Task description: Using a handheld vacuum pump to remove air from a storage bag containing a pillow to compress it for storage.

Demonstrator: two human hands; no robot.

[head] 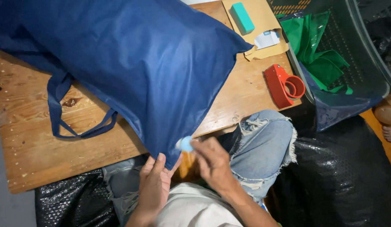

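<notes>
A large navy blue fabric bag [136, 63] with long handles lies across the wooden table [31, 138], one corner hanging over the near edge. My left hand [155, 180] pinches that lower corner of the bag from below. My right hand [212, 162] holds a small light blue round object [186, 143], blurred, right against the same corner of the fabric.
A red tape dispenser [284, 86] sits near the table's right edge. A brown envelope [262, 25] with a teal block [242, 17] lies at the back. A dark plastic basket [363, 63] with green fabric [319, 46] stands at right. Black plastic bags [342, 176] lie on the floor.
</notes>
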